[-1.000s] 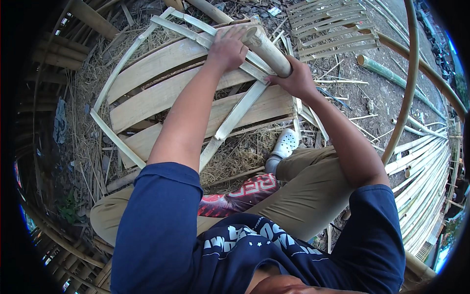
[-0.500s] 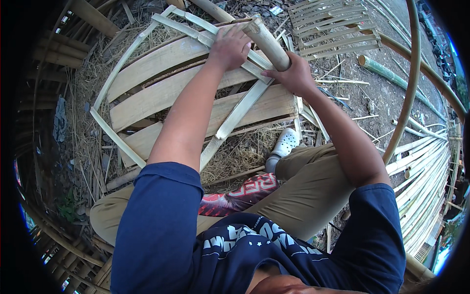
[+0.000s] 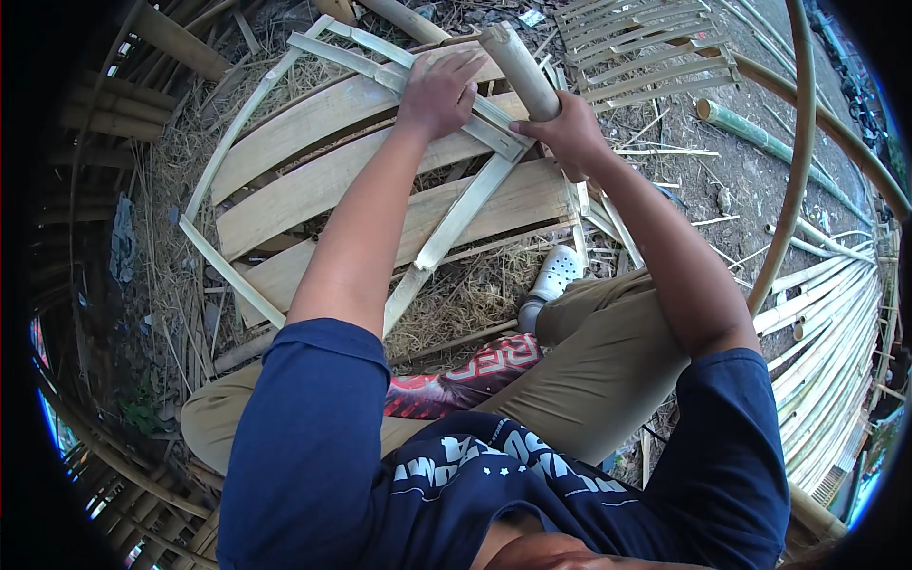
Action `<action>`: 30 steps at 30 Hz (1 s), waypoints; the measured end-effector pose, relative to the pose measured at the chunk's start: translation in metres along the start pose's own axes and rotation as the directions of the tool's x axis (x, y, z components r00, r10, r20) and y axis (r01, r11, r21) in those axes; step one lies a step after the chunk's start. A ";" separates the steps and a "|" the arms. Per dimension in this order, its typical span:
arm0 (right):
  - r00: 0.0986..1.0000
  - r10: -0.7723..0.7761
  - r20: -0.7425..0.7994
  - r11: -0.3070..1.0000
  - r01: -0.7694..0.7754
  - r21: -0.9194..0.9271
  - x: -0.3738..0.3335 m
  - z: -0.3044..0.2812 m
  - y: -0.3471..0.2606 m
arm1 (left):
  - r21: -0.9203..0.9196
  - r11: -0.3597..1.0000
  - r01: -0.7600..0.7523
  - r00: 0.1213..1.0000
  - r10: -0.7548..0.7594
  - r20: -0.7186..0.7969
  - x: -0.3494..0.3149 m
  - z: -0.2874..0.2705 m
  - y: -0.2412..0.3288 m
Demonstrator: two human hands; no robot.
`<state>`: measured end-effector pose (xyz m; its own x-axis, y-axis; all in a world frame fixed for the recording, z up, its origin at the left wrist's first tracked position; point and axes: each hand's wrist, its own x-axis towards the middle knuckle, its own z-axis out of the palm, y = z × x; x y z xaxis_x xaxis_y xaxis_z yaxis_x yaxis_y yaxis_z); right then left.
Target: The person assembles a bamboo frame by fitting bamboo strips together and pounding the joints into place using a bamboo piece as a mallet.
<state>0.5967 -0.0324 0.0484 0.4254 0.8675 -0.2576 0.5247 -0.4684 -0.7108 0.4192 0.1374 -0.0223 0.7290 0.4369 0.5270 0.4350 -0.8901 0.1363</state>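
Observation:
A frame of pale split-bamboo strips (image 3: 465,211) lies in front of me, with bent corners and two strips crossing near my right hand. My left hand (image 3: 439,95) rests on the upper strip, its fingers stretched out and a little spread; the thumb lies along the strip's near side. My right hand (image 3: 570,135) is wrapped round a short, thick bamboo stick (image 3: 520,71), which tilts up and to the left, its blunt end a little right of my left fingertips. Beneath the frame lie several wide flat bamboo slats (image 3: 313,204) with gaps between them.
A slatted bamboo panel (image 3: 651,62) lies at the far right, near a green bamboo pole (image 3: 760,147). Many thin poles (image 3: 826,351) are stacked on the right. A curved pole (image 3: 803,142) rises there. My shoe (image 3: 556,274) stands by the slats. Straw and scraps litter the ground.
The bamboo stick's upper end has shifted slightly right and up, away from my left hand. My left fingers are straighter and more spread. The frame has shifted slightly.

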 end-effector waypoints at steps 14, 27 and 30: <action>0.994 -0.100 0.038 0.988 0.104 -0.110 -0.006 -0.003 0.000 | -0.153 0.988 0.004 1.000 0.001 0.031 -0.002 0.002 -0.009; 0.994 -0.073 0.082 0.993 0.080 -0.082 -0.001 -0.006 0.004 | -0.157 0.986 0.048 0.996 -0.036 0.080 -0.002 -0.004 -0.002; 0.993 -0.061 0.097 0.995 0.068 -0.067 -0.001 -0.005 0.003 | -0.141 0.988 0.058 0.994 -0.044 0.101 -0.002 -0.006 0.000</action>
<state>0.6020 -0.0354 0.0495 0.3187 0.9068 -0.2759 0.6005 -0.4184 -0.6814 0.4144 0.1357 -0.0183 0.7589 0.4864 0.4330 0.3976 -0.8727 0.2834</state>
